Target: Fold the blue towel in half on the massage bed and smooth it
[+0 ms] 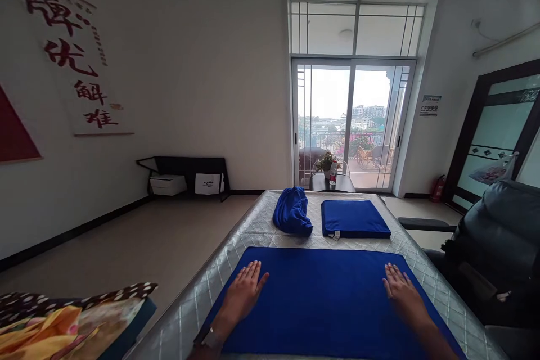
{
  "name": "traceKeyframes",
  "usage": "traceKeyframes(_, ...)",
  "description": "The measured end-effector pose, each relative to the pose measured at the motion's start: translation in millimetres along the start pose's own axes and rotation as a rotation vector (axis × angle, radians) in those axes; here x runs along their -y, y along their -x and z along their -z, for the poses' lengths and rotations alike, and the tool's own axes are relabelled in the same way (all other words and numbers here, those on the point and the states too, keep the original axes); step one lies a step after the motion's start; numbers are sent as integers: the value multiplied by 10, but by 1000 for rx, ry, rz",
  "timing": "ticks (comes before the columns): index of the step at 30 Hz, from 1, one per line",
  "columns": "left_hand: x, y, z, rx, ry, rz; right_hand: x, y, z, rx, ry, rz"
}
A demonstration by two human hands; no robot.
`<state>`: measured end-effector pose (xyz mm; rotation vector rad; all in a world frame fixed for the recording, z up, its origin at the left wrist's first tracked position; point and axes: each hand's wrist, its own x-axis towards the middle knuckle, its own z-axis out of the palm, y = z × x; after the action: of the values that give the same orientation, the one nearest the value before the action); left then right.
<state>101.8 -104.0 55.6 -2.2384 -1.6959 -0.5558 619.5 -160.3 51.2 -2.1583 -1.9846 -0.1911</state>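
A blue cloth (324,298) lies spread flat across the near part of the table. On its left side rests my left hand (244,291), palm down with the fingers stretched forward. My right hand (400,287) lies flat near the cloth's right edge, fingers also extended. Neither hand grips anything. Just beyond the spread cloth sits a crumpled blue cloth bundle (292,211) on the left. To its right is a flat blue rectangular piece (354,217), neatly squared, with a small white tag on its front edge.
The table has a silvery quilted cover (223,270). A dark padded chair (502,242) stands close on the right. At lower left lies patterned fabric (67,320). Past the table's far end, a small table (343,183) holds a bottle (333,172) and a plant (325,162).
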Motion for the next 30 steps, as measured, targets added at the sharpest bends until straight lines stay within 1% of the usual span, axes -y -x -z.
traceKeyframes(2,-592,-275,48,105,112,-94,664,-152,213,56,-100,107)
traceKeyframes(3,-888,-396,54,128,165,-141,979,-228,283,92,-141,141)
traceKeyframes(4,-1160,-498,41,124,209,-171,1261,-298,320,128,-170,165)
traceKeyframes(5,-1392,-577,7,122,240,-201,1496,-357,320,162,-188,188)
traceKeyframes(6,-1576,-632,-48,130,265,-223,1677,-404,283,189,-194,203)
traceKeyframes(7,-1709,-664,-123,141,282,-235,1804,-439,216,208,-191,215)
traceKeyframes(9,-1837,-675,-310,183,303,-235,1917,-481,24,233,-173,229)
traceKeyframes(12,-1815,-637,-582,231,318,-216,1895,-514,-241,248,-145,244)
traceKeyframes(15,-1744,-617,-719,234,321,-207,1854,-535,-332,238,-139,257)
traceKeyframes(20,-1758,-633,-714,241,320,-202,1858,-547,-304,240,-160,259)
traceKeyframes(23,-1815,-643,-656,273,310,-190,1892,-533,-279,245,-185,264)
traceKeyframes(25,-1799,-649,-598,292,297,-187,1894,-512,-235,240,-200,234)
traceKeyframes(27,-1663,-635,-531,305,267,-183,1804,-472,-174,232,-213,175)
traceKeyframes(28,-1530,-613,-495,308,244,-175,1702,-440,-142,225,-214,141)
traceKeyframes(30,-1122,-522,-414,303,182,-143,1370,-348,-84,189,-196,63)
